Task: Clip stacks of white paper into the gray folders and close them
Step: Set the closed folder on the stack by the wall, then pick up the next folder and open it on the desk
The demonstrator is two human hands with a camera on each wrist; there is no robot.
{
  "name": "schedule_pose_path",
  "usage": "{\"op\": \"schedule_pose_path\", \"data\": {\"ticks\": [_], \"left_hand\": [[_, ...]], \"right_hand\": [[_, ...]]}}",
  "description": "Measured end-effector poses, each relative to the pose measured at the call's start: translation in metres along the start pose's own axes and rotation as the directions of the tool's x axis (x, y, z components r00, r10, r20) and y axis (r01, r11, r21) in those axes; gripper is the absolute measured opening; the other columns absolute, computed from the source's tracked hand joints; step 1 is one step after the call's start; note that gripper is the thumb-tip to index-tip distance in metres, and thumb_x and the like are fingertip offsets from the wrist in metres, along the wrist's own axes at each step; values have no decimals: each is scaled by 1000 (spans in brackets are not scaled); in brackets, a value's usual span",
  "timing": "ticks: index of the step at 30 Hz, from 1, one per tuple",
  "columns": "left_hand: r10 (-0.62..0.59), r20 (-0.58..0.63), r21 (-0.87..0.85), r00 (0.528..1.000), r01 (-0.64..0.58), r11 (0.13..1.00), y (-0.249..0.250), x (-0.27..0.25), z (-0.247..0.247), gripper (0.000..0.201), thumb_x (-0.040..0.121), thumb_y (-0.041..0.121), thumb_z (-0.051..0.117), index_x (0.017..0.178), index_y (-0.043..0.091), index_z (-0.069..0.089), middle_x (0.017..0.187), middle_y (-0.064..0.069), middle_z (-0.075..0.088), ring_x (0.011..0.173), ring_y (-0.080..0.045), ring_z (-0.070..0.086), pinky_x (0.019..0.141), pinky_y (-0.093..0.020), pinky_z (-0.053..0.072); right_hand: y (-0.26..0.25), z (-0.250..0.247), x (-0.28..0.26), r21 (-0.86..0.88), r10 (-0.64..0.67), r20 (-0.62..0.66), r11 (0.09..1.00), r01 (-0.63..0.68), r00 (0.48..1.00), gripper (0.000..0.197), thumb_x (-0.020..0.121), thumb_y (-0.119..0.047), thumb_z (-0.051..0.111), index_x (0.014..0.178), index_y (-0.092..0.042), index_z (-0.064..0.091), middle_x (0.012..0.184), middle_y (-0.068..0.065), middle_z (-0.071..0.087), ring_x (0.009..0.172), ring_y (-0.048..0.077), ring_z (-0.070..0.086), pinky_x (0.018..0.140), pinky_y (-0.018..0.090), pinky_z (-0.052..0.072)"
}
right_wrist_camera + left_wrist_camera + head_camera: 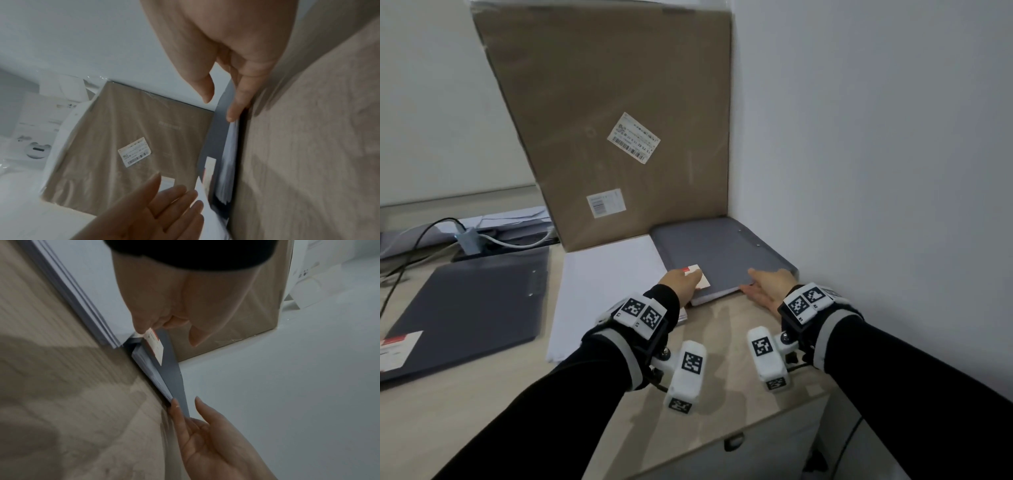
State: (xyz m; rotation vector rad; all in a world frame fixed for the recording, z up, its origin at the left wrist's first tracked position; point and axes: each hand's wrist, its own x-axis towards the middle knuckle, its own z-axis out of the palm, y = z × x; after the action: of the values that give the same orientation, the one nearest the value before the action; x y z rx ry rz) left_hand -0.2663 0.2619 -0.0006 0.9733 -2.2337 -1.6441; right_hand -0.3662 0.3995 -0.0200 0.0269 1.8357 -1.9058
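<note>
A closed gray folder (722, 253) lies on the desk by the right wall, with white sheets (230, 154) showing along its near edge. My left hand (688, 279) rests with straight fingers at its near left corner, touching a red-and-white label (155, 345). At the near right edge, the straight fingers of my right hand (760, 284) lie against the paper edge, thumb above the cover. A loose stack of white paper (602, 284) sits just left of this folder. A second closed gray folder (472, 308) lies at the far left.
A tall cardboard box (613, 120) leans upright behind the folder and paper stack. Cables and a small adapter (469, 240) lie at the back left. A white wall (876, 171) bounds the right side. The desk's front edge (739, 435) runs below my wrists.
</note>
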Motion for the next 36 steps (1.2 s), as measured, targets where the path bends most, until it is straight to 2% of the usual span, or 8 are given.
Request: {"op": "schedule_pose_path", "data": {"ticks": [2,4,7,11,15,23,29,36], "left_hand": [[20,0,23,1000,-20,1000,-3,-7,-9,41,98,23,41,127,-3,54,132,-21,56,102,-22,52,90,-26,40],[54,-6,-12,999,-54,998,-7,-16,-22,40,98,20,42,126,-6,54,134,-22,53,115,-28,53,104,-32,40],[55,-115,-61,992,-62,996,-20,-28,-56,38,95,19,47,124,-3,57,132,-19,56,125,-31,50,109,-43,40],[12,-251,-109,968,-41,993,-51,-40,-116,31,94,15,48,116,0,63,111,-13,62,101,-27,57,97,-34,47],[-55,-390,-90,919,21,996,-93,-56,-179,30,92,8,43,110,1,67,112,-16,64,106,-31,58,97,-34,47],[-271,-539,109,798,385,916,-152,-81,-292,38,92,15,46,124,-2,57,134,-17,54,127,-35,47,104,-34,37],[-408,-687,-61,602,512,857,-178,-76,-333,53,90,24,47,135,-3,40,140,-26,42,130,-40,41,107,-40,33],[-435,-623,-164,650,435,885,-194,-48,-365,57,86,24,55,134,-3,41,134,-25,51,121,-41,50,102,-40,40]], "right_hand": [[-2,-1,-11,-35,8,-20,999,-9,1000,47,91,-13,56,132,8,45,101,14,55,84,23,62,63,26,58],[-9,-4,-26,-65,0,-68,998,-4,998,39,92,-12,54,125,8,50,84,9,55,89,26,64,79,34,57],[-21,-3,-48,-61,-77,-116,996,70,990,32,93,-5,48,123,5,53,74,4,49,68,17,56,62,28,48],[-27,26,-78,-113,-124,-76,987,115,989,14,93,-8,50,99,-4,62,73,4,53,60,13,53,43,18,43],[-16,88,-109,-175,-121,116,975,140,986,23,92,-3,48,73,-10,57,71,6,54,58,15,50,49,21,38],[30,226,-132,-462,-145,478,797,388,866,24,89,-3,47,103,-8,66,81,-4,55,86,15,51,79,28,45],[66,306,-131,-619,-30,599,617,486,800,43,88,-13,52,131,-12,51,132,6,55,116,21,53,96,29,41],[74,359,-106,-795,15,452,460,395,892,77,81,-20,54,149,-17,18,140,12,45,130,35,42,107,43,38]]}}
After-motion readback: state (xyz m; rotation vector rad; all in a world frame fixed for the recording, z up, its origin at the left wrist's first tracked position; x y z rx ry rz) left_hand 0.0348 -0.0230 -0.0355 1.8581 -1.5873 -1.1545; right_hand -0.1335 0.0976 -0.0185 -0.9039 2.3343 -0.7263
